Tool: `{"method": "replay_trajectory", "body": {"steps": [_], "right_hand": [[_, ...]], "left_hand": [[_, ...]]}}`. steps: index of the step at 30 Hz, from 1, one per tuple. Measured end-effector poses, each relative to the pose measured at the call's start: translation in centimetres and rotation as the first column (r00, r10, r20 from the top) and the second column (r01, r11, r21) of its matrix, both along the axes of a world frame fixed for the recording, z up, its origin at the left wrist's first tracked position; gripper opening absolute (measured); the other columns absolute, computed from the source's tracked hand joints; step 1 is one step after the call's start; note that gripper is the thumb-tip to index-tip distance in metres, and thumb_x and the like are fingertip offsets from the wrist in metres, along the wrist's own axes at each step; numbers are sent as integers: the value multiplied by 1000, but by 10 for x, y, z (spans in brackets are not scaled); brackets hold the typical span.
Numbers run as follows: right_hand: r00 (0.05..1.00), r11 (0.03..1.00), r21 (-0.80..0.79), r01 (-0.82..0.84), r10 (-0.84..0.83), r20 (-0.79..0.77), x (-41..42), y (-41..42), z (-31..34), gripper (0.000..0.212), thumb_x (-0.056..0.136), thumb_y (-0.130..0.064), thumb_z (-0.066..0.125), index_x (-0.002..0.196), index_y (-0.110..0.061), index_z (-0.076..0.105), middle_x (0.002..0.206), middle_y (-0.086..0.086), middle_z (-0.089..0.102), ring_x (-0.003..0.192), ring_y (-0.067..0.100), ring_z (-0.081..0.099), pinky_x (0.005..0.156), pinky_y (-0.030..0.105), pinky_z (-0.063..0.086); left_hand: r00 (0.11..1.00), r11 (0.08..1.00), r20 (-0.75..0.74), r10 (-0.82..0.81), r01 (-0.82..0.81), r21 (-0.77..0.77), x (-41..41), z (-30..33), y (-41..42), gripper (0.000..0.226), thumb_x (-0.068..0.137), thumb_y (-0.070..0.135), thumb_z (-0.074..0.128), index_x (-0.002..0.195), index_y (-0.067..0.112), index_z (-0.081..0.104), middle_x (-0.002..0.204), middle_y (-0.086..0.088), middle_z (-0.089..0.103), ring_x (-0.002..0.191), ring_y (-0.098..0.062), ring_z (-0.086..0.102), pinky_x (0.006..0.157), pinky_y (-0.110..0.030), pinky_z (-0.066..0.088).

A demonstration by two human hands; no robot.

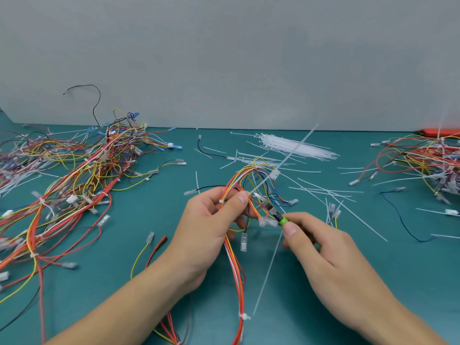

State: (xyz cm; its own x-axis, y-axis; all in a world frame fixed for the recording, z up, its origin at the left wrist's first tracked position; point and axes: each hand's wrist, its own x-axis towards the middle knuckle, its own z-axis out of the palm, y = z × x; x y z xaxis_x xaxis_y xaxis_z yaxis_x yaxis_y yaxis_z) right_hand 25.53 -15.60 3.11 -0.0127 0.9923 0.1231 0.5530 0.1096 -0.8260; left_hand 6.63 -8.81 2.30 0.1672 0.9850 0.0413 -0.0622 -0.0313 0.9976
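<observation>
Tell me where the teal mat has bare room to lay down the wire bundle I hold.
Bare teal mat lies between the big left tangle of coloured wires and the left hand, and at the near right, below the loose blue wire. Crowded: around the white cable ties.

Even bright light, soft shadows, wide-angle edge bending, slight blur

I'm at a wiring workshop bench: teal mat (139,220), wire harness piles (74,175), loose cable ties (296,145).
</observation>
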Motion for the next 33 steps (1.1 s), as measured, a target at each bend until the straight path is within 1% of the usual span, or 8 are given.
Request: {"method": "replay_trajectory", "body": {"steps": [9, 14, 19, 22, 24, 26, 29, 33], "right_hand": [[999, 999, 53, -8, 7, 34, -1, 0, -1, 41, 91, -65, 40, 108, -37, 64, 74, -8, 59, 64, 8, 49, 60, 18, 40], [995, 994, 104, 22, -32, 93, 0, 3, -4, 35, 93, -62, 42, 105, -37, 64, 82, -10, 62, 77, 13, 54, 66, 18, 41], [990, 992, 122, 26, -42, 132, 2, 4, -7, 35, 95, -64, 43, 108, -37, 62, 88, -10, 63, 83, 13, 56, 69, 20, 42], [991, 991, 130, 17, -35, 132, 1, 4, -7, 35, 100, -62, 43, 106, -34, 63, 79, -11, 60, 72, 12, 52, 63, 18, 40], [995, 992, 128, 13, -26, 99, 0, 3, -5, 38, 98, -62, 42, 104, -31, 63, 66, -11, 51, 58, 9, 44, 53, 15, 34], [997, 993, 116, 0, -10, 82, 0, 3, -4, 41, 97, -63, 41, 103, -30, 63, 61, -9, 43, 51, 7, 36, 48, 14, 29], [994, 992, 124, -22, 8, 109, 1, 2, -2, 46, 101, -63, 39, 95, -22, 59, 61, -2, 34, 50, 8, 30, 46, 15, 26], [994, 993, 110, -29, 16, 111, 2, 1, 2, 44, 99, -57, 42, 84, -17, 52, 58, -9, 27, 51, 10, 26, 46, 17, 24]], "left_hand": [[1000, 999, 29, -6, 7, -31, -2, -2, 0, 20, 98, 28, 67, 95, 8, 72, 81, 1, 73, 74, -15, 61, 63, -33, 44], [1000, 999, 16, -24, 24, -26, -1, 0, -2, 16, 100, 26, 64, 89, 18, 73, 81, 1, 74, 70, -12, 61, 62, -31, 45], [999, 999, 2, -32, 32, -23, -1, -1, -3, 17, 99, 26, 63, 90, 15, 71, 82, -3, 74, 71, -13, 61, 60, -26, 45], [999, 999, 4, -37, 37, -24, -2, -2, -3, 16, 99, 25, 63, 90, 15, 71, 82, -3, 74, 70, -12, 61, 57, -22, 46], [999, 999, 5, -36, 36, -24, -1, -2, -2, 16, 98, 26, 64, 89, 16, 72, 82, -2, 74, 70, -11, 61, 57, -21, 46], [999, 999, 6, -36, 36, -27, -1, -1, -2, 17, 98, 27, 64, 90, 15, 72, 83, -4, 75, 71, -12, 61, 58, -22, 46], [999, 999, 7, -34, 35, -34, -1, -1, -2, 20, 98, 27, 65, 93, 10, 72, 88, -7, 77, 71, -13, 61, 61, -26, 46], [1000, 999, 13, -24, 25, -46, -1, -2, -2, 21, 98, 27, 65, 94, 7, 72, 85, -4, 76, 70, -13, 61, 64, -30, 45]]}}
